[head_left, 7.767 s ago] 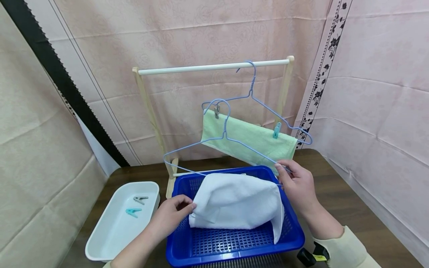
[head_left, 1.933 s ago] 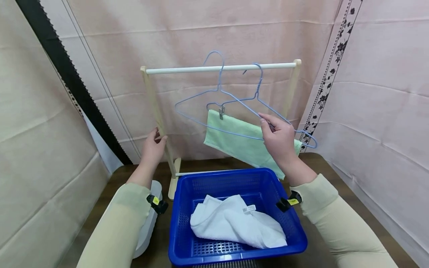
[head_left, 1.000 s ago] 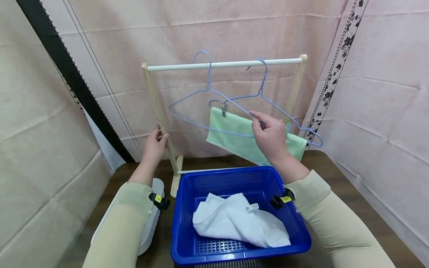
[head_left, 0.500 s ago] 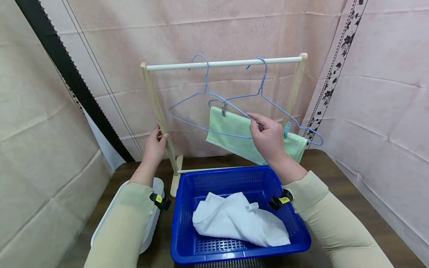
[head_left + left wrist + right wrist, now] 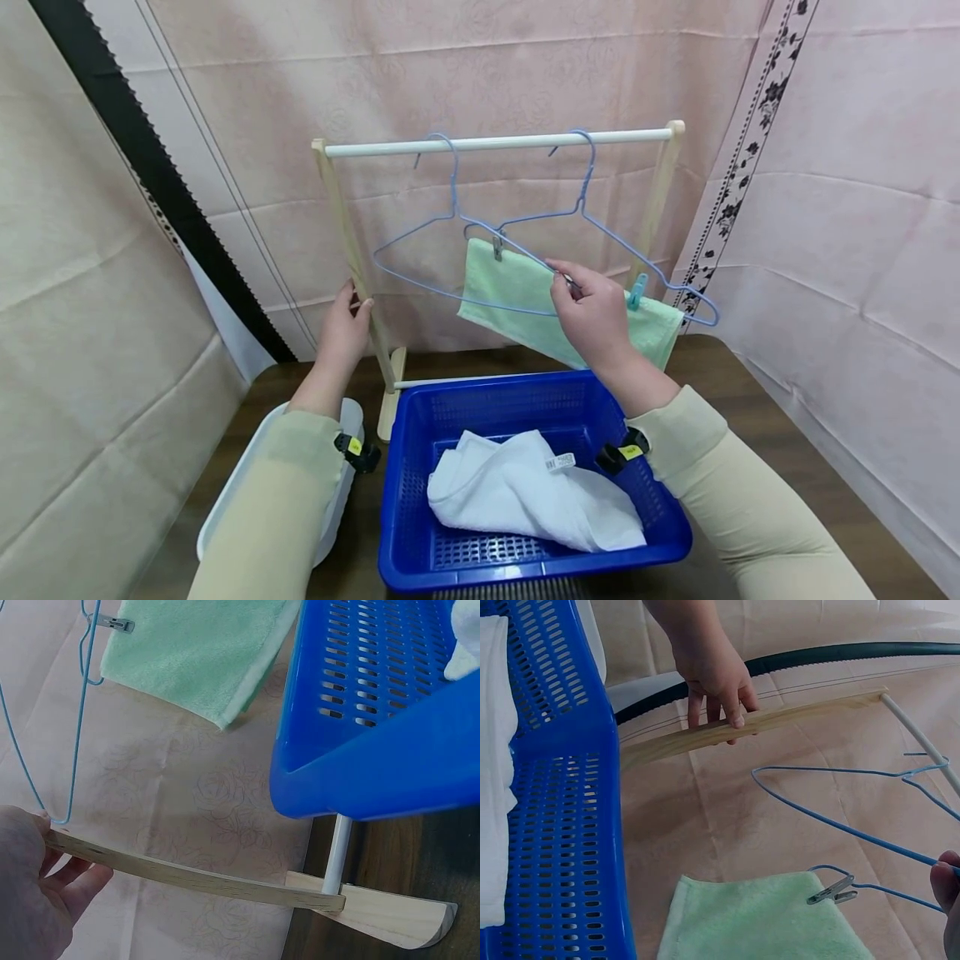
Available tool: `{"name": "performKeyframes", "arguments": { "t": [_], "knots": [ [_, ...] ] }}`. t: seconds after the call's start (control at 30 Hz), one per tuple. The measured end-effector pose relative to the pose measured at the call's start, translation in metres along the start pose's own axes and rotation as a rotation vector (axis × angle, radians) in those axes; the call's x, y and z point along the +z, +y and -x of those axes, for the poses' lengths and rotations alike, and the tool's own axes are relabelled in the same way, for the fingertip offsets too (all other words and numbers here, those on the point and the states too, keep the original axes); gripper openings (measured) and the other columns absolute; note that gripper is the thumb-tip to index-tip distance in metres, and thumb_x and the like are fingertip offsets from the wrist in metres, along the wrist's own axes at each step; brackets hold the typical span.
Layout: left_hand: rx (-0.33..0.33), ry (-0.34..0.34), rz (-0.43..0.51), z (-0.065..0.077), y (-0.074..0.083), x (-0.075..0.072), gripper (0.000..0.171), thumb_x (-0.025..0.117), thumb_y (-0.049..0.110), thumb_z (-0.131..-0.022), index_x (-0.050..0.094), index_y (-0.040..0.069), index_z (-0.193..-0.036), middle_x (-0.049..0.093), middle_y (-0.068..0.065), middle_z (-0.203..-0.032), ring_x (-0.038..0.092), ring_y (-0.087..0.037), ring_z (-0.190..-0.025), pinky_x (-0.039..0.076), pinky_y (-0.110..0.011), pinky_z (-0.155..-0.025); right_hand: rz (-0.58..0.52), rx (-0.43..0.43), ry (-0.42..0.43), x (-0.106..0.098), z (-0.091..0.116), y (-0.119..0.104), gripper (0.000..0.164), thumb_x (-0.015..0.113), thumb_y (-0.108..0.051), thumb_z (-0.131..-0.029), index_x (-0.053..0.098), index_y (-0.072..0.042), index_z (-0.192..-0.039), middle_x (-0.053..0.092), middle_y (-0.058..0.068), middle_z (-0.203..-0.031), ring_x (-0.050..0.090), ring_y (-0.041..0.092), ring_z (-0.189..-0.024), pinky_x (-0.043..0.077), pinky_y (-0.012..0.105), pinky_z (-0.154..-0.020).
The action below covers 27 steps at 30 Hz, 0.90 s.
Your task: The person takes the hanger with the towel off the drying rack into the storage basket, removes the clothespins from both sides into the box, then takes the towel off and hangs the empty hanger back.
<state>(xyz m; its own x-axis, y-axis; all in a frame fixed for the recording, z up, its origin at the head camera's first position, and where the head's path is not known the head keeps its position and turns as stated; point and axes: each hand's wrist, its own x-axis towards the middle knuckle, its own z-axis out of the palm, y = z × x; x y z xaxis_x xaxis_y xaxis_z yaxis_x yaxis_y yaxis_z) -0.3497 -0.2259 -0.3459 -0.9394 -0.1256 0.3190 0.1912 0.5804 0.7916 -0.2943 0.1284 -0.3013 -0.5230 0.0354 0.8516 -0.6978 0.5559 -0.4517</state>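
Right hand (image 5: 596, 315) pinches near hanger (image 5: 454, 190) by its side, left hand (image 5: 343, 329) grips post (image 5: 342, 217); hanger likely light, stiff, slick.

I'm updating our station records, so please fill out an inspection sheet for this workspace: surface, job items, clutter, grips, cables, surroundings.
Surface: dark brown wood-grain table, visible at the right and back.
Job items: thin blue wire hanger hooked over the round white rod of a pale wooden rack; second blue wire hanger on that rod, light green cloth clipped to it; crumpled white cloth in a blue perforated plastic basket.
Clutter: white rounded tray, partly behind the left sleeve, contents hidden.
Grips: left hand holds the rack's left post; right hand pinches the first hanger.
Cables: nothing seen.
Surroundings: pale pinkish fabric drapes behind and at both sides.
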Motion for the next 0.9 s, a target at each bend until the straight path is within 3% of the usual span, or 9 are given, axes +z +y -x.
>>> {"name": "performKeyframes", "arguments": {
  "t": [0.53,0.9],
  "knots": [
    [-0.005,-0.007,-0.026,-0.0010,-0.0013,-0.0007,0.056,0.043,0.027,-0.107,0.022,0.018,-0.159,0.046,-0.017,-0.147,0.045,-0.035,-0.134,0.042,-0.050,-0.105,-0.012,0.011,-0.025,0.0049,0.0047,0.0010,0.026,0.056,-0.009,-0.094,0.076,-0.009,-0.112,0.046,0.001,-0.060,0.041,0.013,-0.053,0.031,0.021,-0.047],
    [0.004,-0.005,-0.022,-0.0008,-0.0021,-0.0007,0.057,0.044,0.023,-0.107,0.021,0.015,-0.159,0.046,-0.019,-0.147,0.046,-0.036,-0.134,0.041,-0.050,-0.106,-0.012,0.011,-0.047,0.0034,0.0050,0.0013,0.027,0.056,-0.009,-0.095,0.076,-0.011,-0.113,0.052,0.002,-0.070,0.044,0.013,-0.060,0.034,0.020,-0.050]
  ]
}}
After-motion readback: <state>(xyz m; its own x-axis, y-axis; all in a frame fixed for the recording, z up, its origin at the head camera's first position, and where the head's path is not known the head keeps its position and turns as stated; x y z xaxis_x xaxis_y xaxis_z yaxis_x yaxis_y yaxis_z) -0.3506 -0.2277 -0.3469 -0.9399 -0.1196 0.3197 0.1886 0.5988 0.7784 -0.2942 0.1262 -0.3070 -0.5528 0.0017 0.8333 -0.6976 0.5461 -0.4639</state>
